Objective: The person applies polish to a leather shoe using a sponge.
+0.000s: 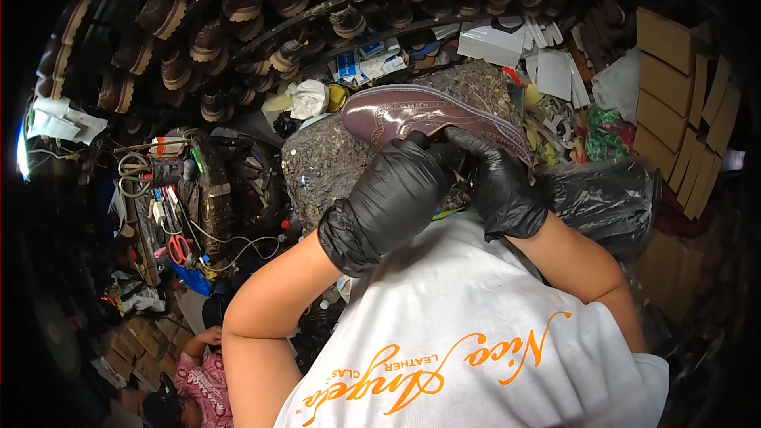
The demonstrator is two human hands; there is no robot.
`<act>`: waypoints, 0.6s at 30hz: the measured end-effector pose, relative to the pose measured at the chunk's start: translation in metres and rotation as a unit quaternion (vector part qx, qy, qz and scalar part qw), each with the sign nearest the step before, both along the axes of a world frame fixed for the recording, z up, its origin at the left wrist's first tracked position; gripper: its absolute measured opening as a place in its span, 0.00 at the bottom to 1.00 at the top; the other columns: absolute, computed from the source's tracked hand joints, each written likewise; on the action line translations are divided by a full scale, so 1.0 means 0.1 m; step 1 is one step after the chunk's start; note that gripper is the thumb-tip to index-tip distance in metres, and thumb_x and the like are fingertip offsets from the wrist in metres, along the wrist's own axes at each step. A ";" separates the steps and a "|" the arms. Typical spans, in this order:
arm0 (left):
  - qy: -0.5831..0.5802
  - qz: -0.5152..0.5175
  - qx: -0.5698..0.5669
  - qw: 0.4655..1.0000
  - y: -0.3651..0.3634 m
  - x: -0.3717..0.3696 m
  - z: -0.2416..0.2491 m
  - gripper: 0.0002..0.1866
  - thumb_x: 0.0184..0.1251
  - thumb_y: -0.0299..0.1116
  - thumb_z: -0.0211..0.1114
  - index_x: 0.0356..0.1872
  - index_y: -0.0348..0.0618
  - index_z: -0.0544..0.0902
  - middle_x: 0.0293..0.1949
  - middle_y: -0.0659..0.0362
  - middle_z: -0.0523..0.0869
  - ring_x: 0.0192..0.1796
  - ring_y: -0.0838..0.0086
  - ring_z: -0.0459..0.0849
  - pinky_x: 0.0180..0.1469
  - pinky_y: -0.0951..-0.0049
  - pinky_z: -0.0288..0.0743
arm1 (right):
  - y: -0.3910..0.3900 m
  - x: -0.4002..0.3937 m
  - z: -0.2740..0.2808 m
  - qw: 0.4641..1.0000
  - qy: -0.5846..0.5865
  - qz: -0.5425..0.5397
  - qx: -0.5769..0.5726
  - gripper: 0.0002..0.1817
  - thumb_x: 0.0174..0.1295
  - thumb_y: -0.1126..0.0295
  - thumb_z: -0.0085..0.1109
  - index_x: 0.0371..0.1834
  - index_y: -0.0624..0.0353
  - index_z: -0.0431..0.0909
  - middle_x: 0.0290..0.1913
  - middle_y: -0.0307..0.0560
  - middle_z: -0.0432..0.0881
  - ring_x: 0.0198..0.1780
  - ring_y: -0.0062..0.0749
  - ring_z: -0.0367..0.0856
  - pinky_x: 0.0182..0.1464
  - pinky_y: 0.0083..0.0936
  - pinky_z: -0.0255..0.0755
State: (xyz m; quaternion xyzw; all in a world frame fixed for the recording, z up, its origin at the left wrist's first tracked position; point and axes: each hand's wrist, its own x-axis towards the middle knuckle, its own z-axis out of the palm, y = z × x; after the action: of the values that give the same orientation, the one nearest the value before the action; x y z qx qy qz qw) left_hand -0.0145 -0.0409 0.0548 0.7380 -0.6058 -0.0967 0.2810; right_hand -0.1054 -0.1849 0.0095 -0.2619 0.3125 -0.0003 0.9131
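Observation:
A glossy burgundy brogue shoe (404,115) lies on a rough, speckled block (317,166), its toe toward the left and its pale sole edge along the far side. Both my hands wear black gloves and meet at the near edge of the shoe's opening. My left hand (392,194) is closed, fingertips bent in against the shoe's upper. Beside it, my right hand (501,186) has its fingers curled at the same edge, close to the heel part. What the fingertips pinch is hidden in the dark between the gloves.
Racks of brown shoes (206,40) curve across the back. Red-handled scissors (179,250), cables and tools lie left. Cardboard pieces (662,63) and a black plastic bag (598,198) are right. Another person in a patterned red top (204,380) is at the lower left.

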 end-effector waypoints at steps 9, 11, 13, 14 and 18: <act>-0.188 0.152 0.125 0.962 0.13 0.08 0.01 0.19 0.53 0.17 0.61 0.46 0.44 0.89 0.43 0.52 0.82 0.44 0.54 0.79 0.45 0.57 0.74 | -0.01 -0.03 -0.19 0.994 -0.088 0.041 -0.050 0.15 0.71 0.71 0.58 0.57 0.64 0.81 0.54 0.48 0.86 0.54 0.35 0.86 0.60 0.30 0.80; -0.112 0.185 0.112 0.970 0.19 0.11 0.04 0.20 0.51 0.16 0.60 0.45 0.45 0.89 0.41 0.53 0.82 0.44 0.55 0.79 0.46 0.57 0.73 | 0.03 -0.01 -0.11 0.998 -0.066 0.005 -0.009 0.14 0.71 0.71 0.57 0.56 0.65 0.81 0.53 0.48 0.86 0.55 0.33 0.86 0.61 0.29 0.80; -0.212 0.254 0.097 0.939 0.30 0.19 0.16 0.21 0.49 0.14 0.60 0.43 0.44 0.90 0.38 0.51 0.83 0.42 0.55 0.81 0.45 0.58 0.74 | 0.01 -0.02 -0.11 0.995 -0.085 0.005 -0.056 0.14 0.71 0.71 0.57 0.56 0.65 0.82 0.54 0.47 0.86 0.55 0.32 0.86 0.61 0.29 0.79; -0.188 0.263 0.077 0.943 0.39 0.29 0.18 0.19 0.51 0.14 0.61 0.43 0.43 0.89 0.38 0.51 0.84 0.43 0.55 0.81 0.44 0.58 0.75 | 0.00 -0.04 -0.11 0.989 -0.102 0.010 -0.106 0.14 0.71 0.71 0.57 0.56 0.65 0.82 0.54 0.47 0.86 0.55 0.31 0.85 0.61 0.28 0.79; -0.098 0.230 0.019 0.968 0.43 0.31 0.18 0.23 0.50 0.13 0.59 0.47 0.45 0.89 0.41 0.51 0.85 0.45 0.55 0.83 0.45 0.61 0.79 | -0.03 -0.07 0.00 0.963 -0.140 0.049 -0.225 0.15 0.72 0.70 0.56 0.56 0.66 0.82 0.54 0.48 0.86 0.55 0.30 0.85 0.62 0.27 0.79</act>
State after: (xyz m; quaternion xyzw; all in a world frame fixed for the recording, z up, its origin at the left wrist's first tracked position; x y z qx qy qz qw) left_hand 0.0167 0.0024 0.0727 0.8685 -0.4427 0.0316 0.2208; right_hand -0.1127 -0.1882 0.0100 -0.4730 0.1600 -0.0628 0.8642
